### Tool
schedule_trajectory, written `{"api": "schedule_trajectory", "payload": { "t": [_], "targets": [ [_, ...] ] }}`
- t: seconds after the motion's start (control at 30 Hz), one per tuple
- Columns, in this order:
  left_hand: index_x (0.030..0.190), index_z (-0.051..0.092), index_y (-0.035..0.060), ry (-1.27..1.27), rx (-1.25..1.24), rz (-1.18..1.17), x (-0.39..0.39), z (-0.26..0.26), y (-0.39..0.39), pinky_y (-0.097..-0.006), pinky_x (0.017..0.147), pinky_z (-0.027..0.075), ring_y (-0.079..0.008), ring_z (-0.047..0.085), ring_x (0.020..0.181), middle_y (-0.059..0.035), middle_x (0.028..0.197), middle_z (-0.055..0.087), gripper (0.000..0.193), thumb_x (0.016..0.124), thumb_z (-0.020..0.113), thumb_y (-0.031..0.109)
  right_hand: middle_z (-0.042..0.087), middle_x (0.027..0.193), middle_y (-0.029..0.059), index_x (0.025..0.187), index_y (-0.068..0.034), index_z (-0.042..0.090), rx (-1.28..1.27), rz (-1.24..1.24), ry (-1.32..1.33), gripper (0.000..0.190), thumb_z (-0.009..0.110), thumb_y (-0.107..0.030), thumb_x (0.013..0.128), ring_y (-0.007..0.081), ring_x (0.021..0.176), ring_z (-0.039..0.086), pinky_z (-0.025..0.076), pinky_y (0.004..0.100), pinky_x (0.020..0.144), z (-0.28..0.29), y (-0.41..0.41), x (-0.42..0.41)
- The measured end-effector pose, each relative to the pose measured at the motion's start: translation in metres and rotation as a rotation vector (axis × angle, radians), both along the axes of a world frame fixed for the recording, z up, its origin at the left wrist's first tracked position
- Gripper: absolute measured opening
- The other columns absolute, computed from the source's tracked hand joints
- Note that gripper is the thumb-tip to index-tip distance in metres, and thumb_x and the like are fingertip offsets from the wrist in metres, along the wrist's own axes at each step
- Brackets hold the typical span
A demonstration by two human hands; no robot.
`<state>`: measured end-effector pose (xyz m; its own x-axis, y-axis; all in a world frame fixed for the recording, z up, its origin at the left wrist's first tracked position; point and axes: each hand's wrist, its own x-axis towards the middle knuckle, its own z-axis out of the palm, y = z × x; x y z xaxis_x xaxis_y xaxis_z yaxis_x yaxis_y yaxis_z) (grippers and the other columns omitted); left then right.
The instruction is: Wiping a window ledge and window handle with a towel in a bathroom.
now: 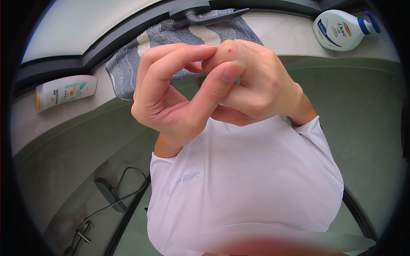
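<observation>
My left hand (179, 96) and my right hand (253, 76) are raised together before my chest. Curved fingers of the left hand reach across to the knuckle side of the right, and its thumb rests against the right hand from the near side. The right hand's fingers are bent inward. A small red spot (230, 50) marks the skin near one of its knuckles. Between the hands a tiny green patch (238, 80) shows; whether it is a held object or background, I cannot tell. The fingers hide whatever lies inside the grip.
Behind the hands, a grey and cream towel (169, 35) drapes over a tiled ledge, under a dark window handle (214, 19). A Pantene bottle (67, 91) lies left, a Dove pump bottle (339, 31) right. Lower left are a shower hose (105, 204) and a dark wall fitting (107, 192).
</observation>
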<state>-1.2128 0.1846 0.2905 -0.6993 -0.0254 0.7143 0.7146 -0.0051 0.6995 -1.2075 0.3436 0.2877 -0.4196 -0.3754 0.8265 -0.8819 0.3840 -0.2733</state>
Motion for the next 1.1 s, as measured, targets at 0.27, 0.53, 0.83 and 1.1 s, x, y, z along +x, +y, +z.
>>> {"api": "schedule_trajectory", "payload": {
  "t": [0.27, 0.53, 0.83, 1.1],
  "targets": [
    [0.108, 0.079, -0.0031, -0.018, -0.019, -0.033, 0.002, 0.004, -0.002, -0.0283, 0.073, 0.054, -0.016, 0.068, 0.084, -0.0114, 0.102, 0.074, 0.033, 0.079, 0.094, 0.0, 0.063, 0.101, 0.0057, 0.081, -0.008, 0.065, -0.008, 0.0, 0.001, 0.026, 0.088, -0.017, 0.072, 0.0214, 0.086, 0.064, 0.052, 0.0354, 0.064, -0.001, -0.001, -0.002],
    [0.112, 0.077, -0.0067, -0.044, -0.055, -0.053, 0.0, 0.004, -0.004, -0.0288, 0.081, 0.053, -0.0167, 0.066, 0.087, -0.0133, 0.106, 0.073, 0.029, 0.086, 0.089, -0.002, 0.061, 0.098, 0.005, 0.079, -0.008, 0.064, -0.012, -0.006, -0.004, 0.027, 0.088, -0.016, 0.072, 0.0212, 0.084, 0.062, 0.051, 0.0352, 0.063, 0.0, -0.003, -0.004],
    [0.112, 0.078, -0.0061, -0.045, -0.059, -0.051, 0.0, 0.004, -0.008, -0.0281, 0.08, 0.051, -0.0155, 0.064, 0.086, -0.013, 0.106, 0.073, 0.029, 0.086, 0.089, -0.001, 0.06, 0.097, 0.0045, 0.079, -0.008, 0.064, 0.013, 0.004, -0.022, 0.027, 0.088, -0.017, 0.072, 0.0209, 0.083, 0.062, 0.049, 0.0347, 0.062, 0.001, -0.004, -0.006],
    [0.103, 0.082, 0.0015, -0.004, 0.005, -0.003, -0.01, -0.004, -0.009, -0.026, 0.06, 0.05, -0.013, 0.066, 0.075, -0.0089, 0.095, 0.075, 0.037, 0.071, 0.1, 0.003, 0.059, 0.096, 0.004, 0.078, -0.008, 0.063, 0.011, -0.01, -0.022, 0.027, 0.088, -0.017, 0.071, 0.02, 0.082, 0.061, 0.048, 0.0344, 0.061, -0.002, -0.009, -0.007]
  ]
}}
